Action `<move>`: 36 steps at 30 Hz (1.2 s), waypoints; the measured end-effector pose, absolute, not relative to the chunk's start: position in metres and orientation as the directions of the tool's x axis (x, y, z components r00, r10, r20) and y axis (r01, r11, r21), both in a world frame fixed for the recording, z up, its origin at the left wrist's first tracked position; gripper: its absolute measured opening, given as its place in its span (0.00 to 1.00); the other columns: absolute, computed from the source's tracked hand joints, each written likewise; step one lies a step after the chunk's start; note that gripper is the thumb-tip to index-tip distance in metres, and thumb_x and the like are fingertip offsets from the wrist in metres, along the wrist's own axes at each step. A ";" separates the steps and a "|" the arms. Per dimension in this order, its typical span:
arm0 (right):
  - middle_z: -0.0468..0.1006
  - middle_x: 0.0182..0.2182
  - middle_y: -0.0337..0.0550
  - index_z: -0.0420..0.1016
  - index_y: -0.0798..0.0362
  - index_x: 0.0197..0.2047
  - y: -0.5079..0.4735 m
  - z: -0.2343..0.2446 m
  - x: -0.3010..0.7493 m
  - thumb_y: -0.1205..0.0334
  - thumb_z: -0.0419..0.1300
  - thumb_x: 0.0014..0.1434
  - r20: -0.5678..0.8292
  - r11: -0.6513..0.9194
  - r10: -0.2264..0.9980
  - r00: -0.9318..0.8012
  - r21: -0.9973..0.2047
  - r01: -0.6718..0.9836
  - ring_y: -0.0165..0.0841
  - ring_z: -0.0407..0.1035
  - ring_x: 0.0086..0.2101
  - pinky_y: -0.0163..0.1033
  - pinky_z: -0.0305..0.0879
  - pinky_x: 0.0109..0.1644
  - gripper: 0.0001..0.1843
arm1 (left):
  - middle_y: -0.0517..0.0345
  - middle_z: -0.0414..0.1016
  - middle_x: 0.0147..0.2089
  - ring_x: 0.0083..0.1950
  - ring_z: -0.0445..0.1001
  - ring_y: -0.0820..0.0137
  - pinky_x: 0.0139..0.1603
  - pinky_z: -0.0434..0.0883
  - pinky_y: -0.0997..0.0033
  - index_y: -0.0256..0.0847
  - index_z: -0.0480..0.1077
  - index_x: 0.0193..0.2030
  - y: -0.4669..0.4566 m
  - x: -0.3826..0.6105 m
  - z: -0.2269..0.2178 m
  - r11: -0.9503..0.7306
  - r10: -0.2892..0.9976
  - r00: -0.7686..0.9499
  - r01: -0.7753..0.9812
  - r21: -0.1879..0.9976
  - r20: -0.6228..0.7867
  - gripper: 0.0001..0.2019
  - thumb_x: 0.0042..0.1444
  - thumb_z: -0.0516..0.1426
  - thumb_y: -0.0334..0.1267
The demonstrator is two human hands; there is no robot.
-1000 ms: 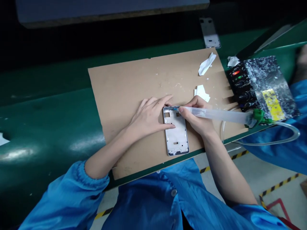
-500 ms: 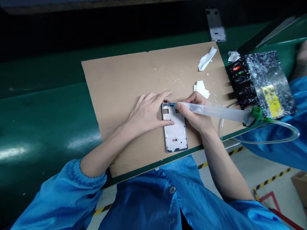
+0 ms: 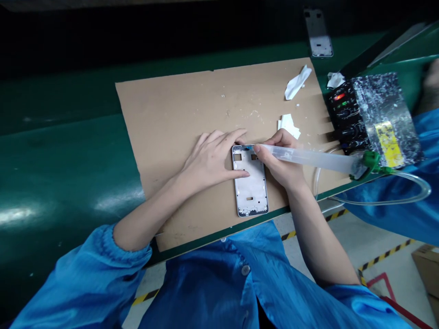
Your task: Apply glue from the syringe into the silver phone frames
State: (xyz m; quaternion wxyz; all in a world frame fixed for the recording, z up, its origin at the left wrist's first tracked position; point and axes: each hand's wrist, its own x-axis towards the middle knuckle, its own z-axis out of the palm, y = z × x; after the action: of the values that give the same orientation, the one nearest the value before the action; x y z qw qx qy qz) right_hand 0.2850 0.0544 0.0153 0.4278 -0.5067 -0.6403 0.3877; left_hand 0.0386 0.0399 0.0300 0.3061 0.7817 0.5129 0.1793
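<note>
A silver phone frame [image 3: 251,188] lies on a sheet of brown cardboard [image 3: 178,114] near the front edge of the bench. My left hand [image 3: 212,160] rests flat on the frame's left side, fingers stretched out, thumb pressed on its inner plate. My right hand [image 3: 283,160] is closed round a clear dispensing syringe [image 3: 308,158], held like a pen. The syringe's tip touches the frame's top edge. A green fitting [image 3: 370,162] at the syringe's back end joins a clear hose [image 3: 394,196].
A black controller box [image 3: 373,114] with red and green lights stands at the right. White paper scraps [image 3: 297,82] lie on the cardboard. Another phone frame [image 3: 318,34] lies on the green conveyor [image 3: 68,160] behind. Another person's blue sleeve [image 3: 421,192] is at the far right.
Both hands stay on the frame. The syringe tip has crept slightly along the frame's top edge. The view has shifted a little.
</note>
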 end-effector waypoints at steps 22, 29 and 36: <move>0.77 0.29 0.37 0.72 0.42 0.34 0.056 0.017 0.286 0.35 0.79 0.68 0.203 0.220 0.975 -0.086 -0.912 0.347 0.36 0.67 0.29 0.46 0.63 0.31 0.27 | 0.50 0.83 0.75 0.74 0.75 0.46 0.77 0.63 0.48 0.49 0.63 0.86 0.039 0.039 0.029 -0.300 0.910 0.415 0.691 0.658 -0.020 0.51 0.63 0.77 0.59; 0.75 0.29 0.37 0.70 0.43 0.35 0.055 0.016 0.287 0.37 0.78 0.70 0.204 0.225 0.974 -0.098 -0.918 0.328 0.36 0.65 0.29 0.46 0.61 0.32 0.27 | 0.51 0.83 0.76 0.74 0.75 0.46 0.77 0.63 0.47 0.50 0.63 0.87 0.040 0.040 0.026 -0.307 0.909 0.416 0.685 0.660 -0.009 0.51 0.63 0.76 0.61; 0.74 0.28 0.36 0.69 0.43 0.35 0.056 0.015 0.287 0.32 0.77 0.69 0.219 0.239 0.971 -0.099 -0.916 0.323 0.36 0.65 0.28 0.46 0.61 0.31 0.29 | 0.50 0.82 0.76 0.74 0.75 0.46 0.77 0.63 0.47 0.49 0.63 0.87 0.040 0.039 0.029 -0.303 0.911 0.413 0.694 0.653 -0.017 0.51 0.64 0.76 0.60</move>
State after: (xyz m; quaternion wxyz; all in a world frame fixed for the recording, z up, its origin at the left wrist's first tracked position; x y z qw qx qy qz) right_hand 0.2865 0.0560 0.0145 0.4480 -0.4996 -0.6473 0.3615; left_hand 0.0390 0.0397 0.0285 0.2971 0.7863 0.5103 0.1820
